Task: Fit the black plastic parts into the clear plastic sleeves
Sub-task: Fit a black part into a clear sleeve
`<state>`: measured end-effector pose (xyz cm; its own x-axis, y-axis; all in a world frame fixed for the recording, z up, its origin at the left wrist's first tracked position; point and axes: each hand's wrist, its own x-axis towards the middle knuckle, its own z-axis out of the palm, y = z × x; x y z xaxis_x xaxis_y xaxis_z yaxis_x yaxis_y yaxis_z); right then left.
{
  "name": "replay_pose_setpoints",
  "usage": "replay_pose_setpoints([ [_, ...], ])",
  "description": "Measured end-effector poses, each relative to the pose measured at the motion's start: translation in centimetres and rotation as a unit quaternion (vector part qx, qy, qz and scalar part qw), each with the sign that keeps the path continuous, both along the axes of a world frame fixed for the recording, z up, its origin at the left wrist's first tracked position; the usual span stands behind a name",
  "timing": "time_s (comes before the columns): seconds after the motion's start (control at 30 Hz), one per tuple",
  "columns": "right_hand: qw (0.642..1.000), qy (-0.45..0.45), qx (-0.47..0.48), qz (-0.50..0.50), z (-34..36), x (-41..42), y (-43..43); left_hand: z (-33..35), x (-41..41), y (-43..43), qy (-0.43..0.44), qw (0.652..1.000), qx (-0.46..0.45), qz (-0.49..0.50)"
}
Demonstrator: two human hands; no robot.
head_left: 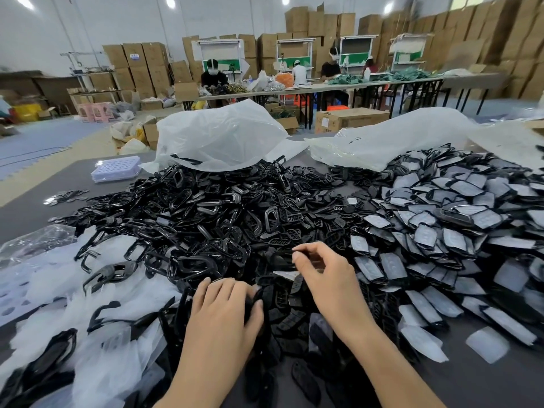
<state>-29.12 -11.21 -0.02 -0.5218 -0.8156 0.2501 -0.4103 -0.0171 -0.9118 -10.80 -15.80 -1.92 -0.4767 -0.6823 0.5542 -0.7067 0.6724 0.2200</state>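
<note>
Many sleeved parts [441,225] lie done, more bare parts [206,207] wait; left hand [223,316] grips a black part [255,301], right hand [326,278] pinches a small piece [304,254].

A white wall [38,30] is being lit by round ceiling lamps [170,0]. Brown cardboard boxes [500,39] are being stacked high along the back and the right side. Beyond the far edge of the dark grey worktop [23,210], long folding tables [323,88] are being used by seated people [214,76], with white-framed stations [219,54] behind them. Beyond the worktop's left edge, the floor is being covered by blue-grey foam mats [38,139], and pink stools [97,111] are being kept beside metal shelving [88,81].
</note>
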Motion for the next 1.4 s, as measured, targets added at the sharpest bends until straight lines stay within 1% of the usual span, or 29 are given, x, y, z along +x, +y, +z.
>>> replay_pose_setpoints([
  [0.1, 0.997, -0.066, -0.03, -0.008, 0.3, -0.3, 0.0, 0.2, -0.2, 0.3, 0.047, 0.998, 0.044, 0.001],
  [0.17, 0.992, -0.124, -0.038, 0.005, 0.5, -0.2, -0.2, 0.8, -0.2, 0.5, 0.119, 0.989, 0.087, 0.006],
  [0.23, 0.985, -0.169, -0.04, 0.021, 0.7, -0.1, -0.3, 1.3, -0.1, 0.6, 0.203, 0.969, 0.138, 0.017],
  [0.27, 0.98, -0.191, -0.041, 0.029, 0.7, -0.1, -0.3, 1.4, 0.0, 0.6, 0.232, 0.96, 0.155, 0.021],
  [0.33, 0.969, -0.238, -0.041, 0.046, 0.7, 0.0, -0.4, 1.8, 0.1, 0.9, 0.258, 0.953, 0.161, 0.011],
  [0.4, 0.957, -0.28, -0.039, 0.071, 0.8, 0.2, -0.5, 2.3, 0.0, 1.3, 0.281, 0.946, 0.162, -0.02],
  [0.5, 0.945, -0.311, -0.039, 0.097, 0.8, 0.9, -0.6, 2.6, -0.4, 1.5, 0.306, 0.93, 0.192, -0.064],
  [0.63, 0.948, -0.295, -0.032, 0.117, 0.8, 1.5, -0.5, 2.3, -0.7, 1.5, 0.34, 0.904, 0.246, -0.085],
  [0.87, 0.955, -0.264, -0.018, 0.13, 0.3, 1.7, -0.6, 2.1, -0.5, 0.5, 0.429, 0.851, 0.3, -0.038],
  [0.97, 0.958, -0.249, -0.019, 0.144, 0.2, 1.7, -0.5, 2.0, -0.3, 0.3, 0.444, 0.836, 0.322, -0.03],
  [1.03, 0.957, -0.248, -0.024, 0.15, 0.2, 1.7, -0.5, 2.0, -0.3, 0.2, 0.436, 0.841, 0.32, -0.027],
  [1.13, 0.957, -0.232, -0.022, 0.173, 0.4, 1.9, -0.3, 2.2, -0.3, 0.5, 0.421, 0.857, 0.296, -0.035],
  [1.27, 0.957, -0.205, -0.01, 0.206, 0.5, 2.2, -0.1, 2.4, -0.4, 0.5, 0.427, 0.847, 0.313, -0.051],
  [1.3, 0.956, -0.203, -0.008, 0.209, 0.5, 2.3, -0.1, 2.3, -0.4, 0.5, 0.424, 0.849, 0.312, -0.052],
  [1.33, 0.956, -0.205, -0.007, 0.211, 0.5, 2.3, -0.1, 2.2, -0.4, 0.5, 0.415, 0.856, 0.303, -0.05],
  [1.4, 0.953, -0.218, -0.006, 0.211, 0.5, 2.2, -0.1, 2.1, -0.4, 0.4, 0.38, 0.886, 0.262, -0.046],
])
